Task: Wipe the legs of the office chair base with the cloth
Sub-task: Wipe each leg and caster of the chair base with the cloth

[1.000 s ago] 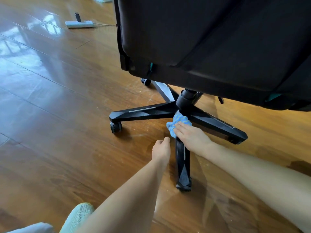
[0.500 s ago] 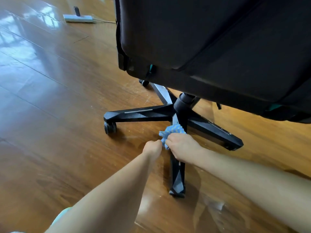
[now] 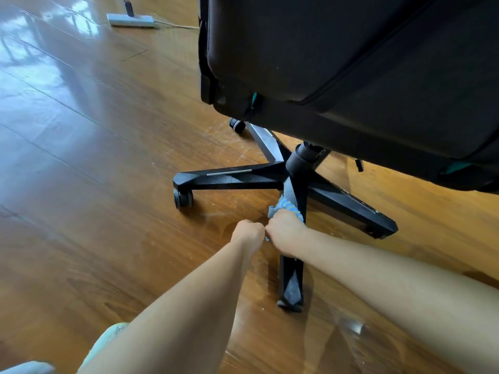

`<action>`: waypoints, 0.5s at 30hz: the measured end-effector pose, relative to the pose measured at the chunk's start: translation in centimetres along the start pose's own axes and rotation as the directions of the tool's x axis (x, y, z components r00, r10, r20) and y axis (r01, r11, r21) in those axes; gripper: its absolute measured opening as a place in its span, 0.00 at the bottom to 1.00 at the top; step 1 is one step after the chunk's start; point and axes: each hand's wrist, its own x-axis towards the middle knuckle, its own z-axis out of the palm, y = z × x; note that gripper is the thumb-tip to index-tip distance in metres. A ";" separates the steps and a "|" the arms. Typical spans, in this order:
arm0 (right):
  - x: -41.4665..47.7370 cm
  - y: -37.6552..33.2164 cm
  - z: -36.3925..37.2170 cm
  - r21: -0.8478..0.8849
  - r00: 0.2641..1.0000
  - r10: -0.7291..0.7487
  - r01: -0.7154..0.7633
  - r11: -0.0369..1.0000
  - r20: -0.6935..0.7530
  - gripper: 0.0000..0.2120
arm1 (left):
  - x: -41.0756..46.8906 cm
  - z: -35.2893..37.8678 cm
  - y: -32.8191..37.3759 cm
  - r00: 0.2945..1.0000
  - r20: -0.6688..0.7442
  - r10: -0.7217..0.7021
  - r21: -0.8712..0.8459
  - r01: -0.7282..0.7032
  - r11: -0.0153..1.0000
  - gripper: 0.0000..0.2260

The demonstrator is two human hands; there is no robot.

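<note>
Two bare forearms reach forward toward the office chair base [image 3: 294, 182], a black star of legs on a glossy wooden floor [image 3: 94, 147]. Landmark for all positions: the central column [image 3: 303, 159] of the base.

Right hand [image 3: 286, 234]: curled around the near leg [image 3: 291, 279], the one running from the column toward the camera. Fingers wrapped over a blue-and-white striped cloth [image 3: 285, 207], which is bunched and pressed against the leg. Cloth shows on the column side of the hand; a small bit of blue also peeks out at the hand's left edge. Hand sits roughly midway along this leg, nearer the column than the caster end.

Left hand [image 3: 249, 232]: closed into a loose fist, just left of the right hand, knuckles touching or nearly touching it. Cannot tell whether it pinches a corner of the cloth or is empty.

Other legs: one runs left from the column to a visible caster [image 3: 183, 198]; one goes away and left under the seat to a second caster [image 3: 237, 125]; one extends right toward a blunt end [image 3: 383, 228]. Near leg's tip rests on the floor close to the camera.

Black seat [image 3: 351, 63] overhangs the column, filling the upper right.

Far beyond the column, upper left: a pale flat floor-tool head [image 3: 131, 20] with a thin cord lying on the boards.

Pale specks on the floor around the base.
</note>
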 end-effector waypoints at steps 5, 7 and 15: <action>1.0 1.8 -0.4 0.018 0.998 0.042 -0.041 0.999 -0.038 0.11 | -0.3 -0.3 0.2 0.997 -0.037 0.069 0.139 -0.063 0.988 0.05; 1.9 2.9 -0.8 0.030 0.994 0.084 -0.082 0.996 -0.066 0.12 | -0.4 -0.1 -0.3 0.997 -0.008 0.070 0.155 -0.068 0.986 0.10; -1.0 0.1 0.5 0.185 0.987 0.089 -0.064 0.981 -0.132 0.12 | -1.2 -0.3 -1.1 0.999 -0.046 0.025 0.049 -0.023 0.999 0.12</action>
